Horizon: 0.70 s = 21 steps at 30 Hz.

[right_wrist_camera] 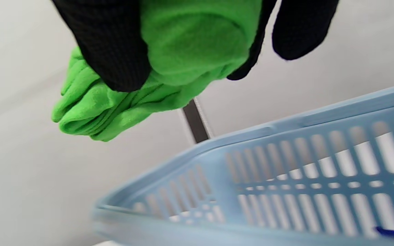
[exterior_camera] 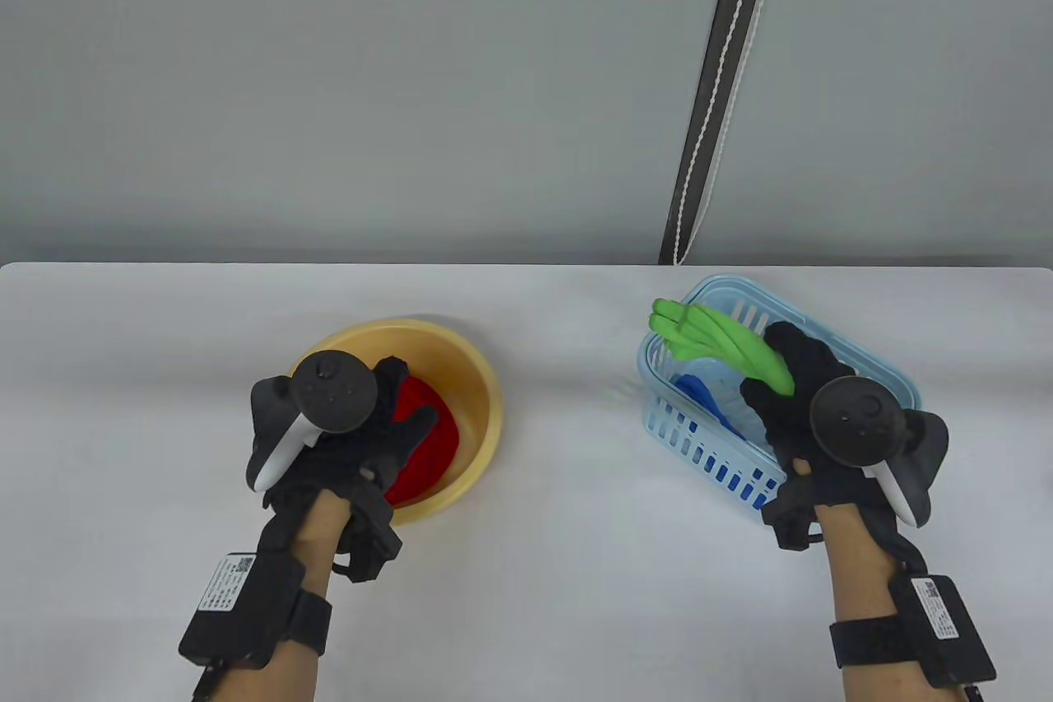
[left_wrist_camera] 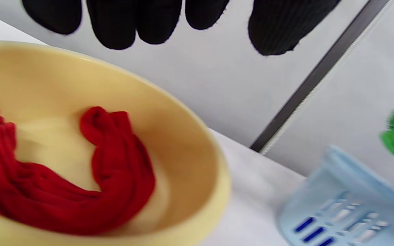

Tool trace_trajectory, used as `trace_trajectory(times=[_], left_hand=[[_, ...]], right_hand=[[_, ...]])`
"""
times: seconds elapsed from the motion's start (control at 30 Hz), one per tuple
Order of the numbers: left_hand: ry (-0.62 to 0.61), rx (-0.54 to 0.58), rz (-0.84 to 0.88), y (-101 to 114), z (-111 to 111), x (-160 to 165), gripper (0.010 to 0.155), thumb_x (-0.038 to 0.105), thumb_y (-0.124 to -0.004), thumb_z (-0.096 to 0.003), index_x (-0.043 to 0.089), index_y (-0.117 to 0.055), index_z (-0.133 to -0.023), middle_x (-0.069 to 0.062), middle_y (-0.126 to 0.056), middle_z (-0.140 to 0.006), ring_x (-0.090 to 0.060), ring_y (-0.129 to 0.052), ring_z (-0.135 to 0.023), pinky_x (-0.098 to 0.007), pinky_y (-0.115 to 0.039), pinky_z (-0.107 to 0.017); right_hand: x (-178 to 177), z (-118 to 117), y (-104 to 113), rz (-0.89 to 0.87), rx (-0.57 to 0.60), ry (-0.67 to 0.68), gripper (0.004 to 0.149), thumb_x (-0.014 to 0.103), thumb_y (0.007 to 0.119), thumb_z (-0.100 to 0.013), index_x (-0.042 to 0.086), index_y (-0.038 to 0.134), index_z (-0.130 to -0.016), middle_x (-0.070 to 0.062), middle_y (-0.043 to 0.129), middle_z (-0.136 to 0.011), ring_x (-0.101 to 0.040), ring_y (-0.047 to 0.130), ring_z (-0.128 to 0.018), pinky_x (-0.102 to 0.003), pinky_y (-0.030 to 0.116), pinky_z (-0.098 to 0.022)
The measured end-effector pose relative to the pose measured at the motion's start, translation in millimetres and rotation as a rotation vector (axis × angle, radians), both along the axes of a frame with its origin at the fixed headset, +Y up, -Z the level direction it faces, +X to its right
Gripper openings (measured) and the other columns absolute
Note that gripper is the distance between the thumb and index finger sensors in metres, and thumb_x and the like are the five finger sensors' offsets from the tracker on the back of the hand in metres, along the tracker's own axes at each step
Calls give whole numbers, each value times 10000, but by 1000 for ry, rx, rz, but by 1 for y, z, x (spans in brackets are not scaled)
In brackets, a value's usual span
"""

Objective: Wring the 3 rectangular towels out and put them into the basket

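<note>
My right hand (exterior_camera: pixel 794 393) grips a twisted green towel (exterior_camera: pixel 720 344) and holds it above the light blue slotted basket (exterior_camera: pixel 892 381) at the table's right. In the right wrist view the gloved fingers (right_wrist_camera: pixel 115 44) curl round the green towel (right_wrist_camera: pixel 121 99) over the basket rim (right_wrist_camera: pixel 251 136). A blue towel (exterior_camera: pixel 699 393) lies inside the basket. A crumpled red towel (exterior_camera: pixel 424 443) sits in the yellow bowl (exterior_camera: pixel 477 373) on the left. My left hand (exterior_camera: pixel 362 426) hovers over the bowl with relaxed fingers (left_wrist_camera: pixel 115 24) above the red towel (left_wrist_camera: pixel 80 191), holding nothing.
The white table's far edge (exterior_camera: pixel 526 266) meets a grey wall. A dark strip with a white cord (exterior_camera: pixel 716 93) runs up that wall behind the basket. Bare tabletop lies between bowl and basket.
</note>
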<state>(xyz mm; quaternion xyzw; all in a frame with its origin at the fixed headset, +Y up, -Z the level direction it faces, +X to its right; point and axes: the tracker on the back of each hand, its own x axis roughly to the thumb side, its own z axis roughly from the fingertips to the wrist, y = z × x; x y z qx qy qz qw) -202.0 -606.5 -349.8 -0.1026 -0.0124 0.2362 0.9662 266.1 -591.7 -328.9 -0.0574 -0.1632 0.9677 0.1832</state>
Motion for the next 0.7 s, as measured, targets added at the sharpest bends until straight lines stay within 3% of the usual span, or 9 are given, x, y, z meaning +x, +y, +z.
trace_trajectory(times=[0.13, 0.23, 0.4, 0.7], left_hand=[[41, -83, -62, -14, -22, 1, 789, 579, -748, -558, 148, -471, -1157, -254, -580, -1174, -542, -705, -980, -687, -673, -646], [25, -102, -129, -22, -34, 4, 794, 578, -752, -554, 154, -460, -1159, -248, -569, -1181, -538, -703, -986, -689, -670, -649], [40, -150, -164, -38, -55, 7, 803, 578, -756, -552, 153, -452, -1161, -247, -565, -1183, -536, -707, -985, -687, -671, -651], [154, -280, -108, -69, -101, 4, 886, 578, -766, -552, 69, -382, -1167, -273, -521, -1189, -550, -709, -974, -684, -675, -646]], right_hand=[[15, -11, -7, 88, -88, -56, 697, 402, 955, -481, 235, 644, -1082, -111, 778, -1064, -410, 841, -936, -648, 707, -618], [22, -16, -11, 88, -201, -15, 777, 476, 891, -503, 203, 539, -1140, -177, 676, -1133, -474, 704, -1029, -700, 618, -667], [22, -11, -10, 96, -244, 9, 814, 497, 861, -520, 201, 471, -1170, -209, 579, -1187, -517, 582, -1078, -737, 535, -692], [-34, 24, -3, 123, -200, 204, 913, 543, 834, -532, 235, 290, -1198, -218, 363, -1248, -547, 356, -1128, -775, 404, -717]])
